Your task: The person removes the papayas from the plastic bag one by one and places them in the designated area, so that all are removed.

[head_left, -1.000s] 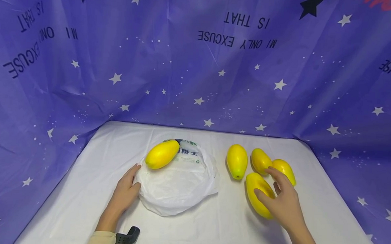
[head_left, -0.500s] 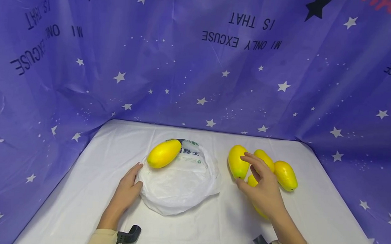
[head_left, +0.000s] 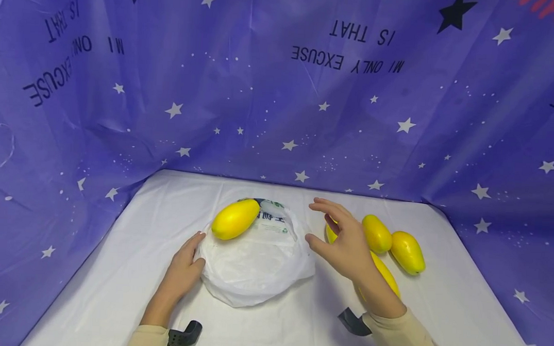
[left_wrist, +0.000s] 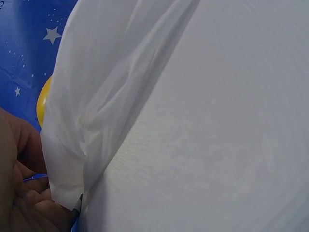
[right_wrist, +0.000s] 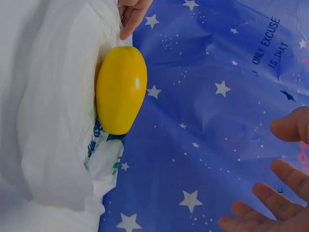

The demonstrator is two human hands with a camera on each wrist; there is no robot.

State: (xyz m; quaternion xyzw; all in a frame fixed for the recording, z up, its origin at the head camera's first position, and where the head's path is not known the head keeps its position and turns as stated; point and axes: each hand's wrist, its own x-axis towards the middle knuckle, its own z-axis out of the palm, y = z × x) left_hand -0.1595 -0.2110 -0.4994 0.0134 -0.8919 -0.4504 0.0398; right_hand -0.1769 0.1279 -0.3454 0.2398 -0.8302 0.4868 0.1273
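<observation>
A white plastic bag (head_left: 253, 285) lies on the white table with its round mouth facing up. One yellow papaya (head_left: 236, 219) rests at the bag's far left, partly over printed plastic. My left hand (head_left: 181, 269) holds the bag's left rim; in the left wrist view the bag covers some fingertips (left_wrist: 46, 203). My right hand (head_left: 343, 243) is empty, fingers spread and thumb apart, just right of the bag. Behind and under it lie several papayas: one mostly covered by the hand, a front papaya (head_left: 385, 276) half hidden by the wrist, and two others, a back papaya (head_left: 376, 233) and a right papaya (head_left: 408, 252).
A purple-blue curtain (head_left: 280, 90) with stars and lettering surrounds the table (head_left: 457, 305) at the back and sides. Black wrist mounts, a left one (head_left: 185, 334) and a right one (head_left: 355, 322), stick out from the sleeves near the front.
My right hand has moved left from over the papayas toward the bag, with nothing in it. The right-hand papaya has shifted slightly. My left hand stays at the bag's rim.
</observation>
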